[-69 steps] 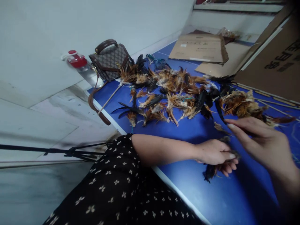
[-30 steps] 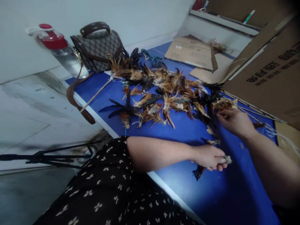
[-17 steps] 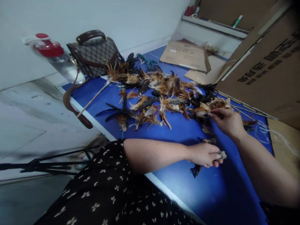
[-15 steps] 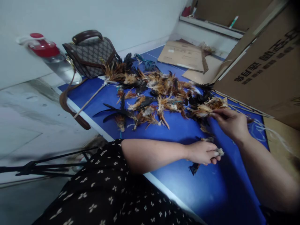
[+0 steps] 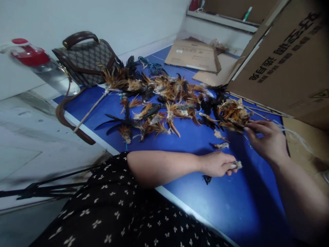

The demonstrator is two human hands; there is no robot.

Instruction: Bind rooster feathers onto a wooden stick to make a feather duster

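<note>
My left hand (image 5: 218, 164) is closed round a small bunch of feathers (image 5: 239, 165). Its pale quill end pokes out past my fingertips, and a black feather tip shows below the wrist. At the right edge of a pile of brown and black feathers (image 5: 232, 111), my right hand (image 5: 268, 139) pinches a dark, slightly blurred feather (image 5: 238, 127). Two small loose tufts lie between the hands and the pile, one of them a pale brown tuft (image 5: 221, 145). More feather bunches (image 5: 174, 111) spread leftward over the blue tabletop (image 5: 190, 140).
A feather duster's thin stick (image 5: 89, 112) points toward the table's near left edge. Behind stand a patterned handbag (image 5: 84, 61) and a red-capped water bottle (image 5: 51, 73). Flat cardboard (image 5: 192, 56) lies at the back; a large cardboard box (image 5: 285, 65) borders the right side.
My right hand has moved right and slightly down along the pile, from a light brown tuft to the edge. Small tufts now show below the pile. My left hand keeps its hold; the view has shifted slightly.
</note>
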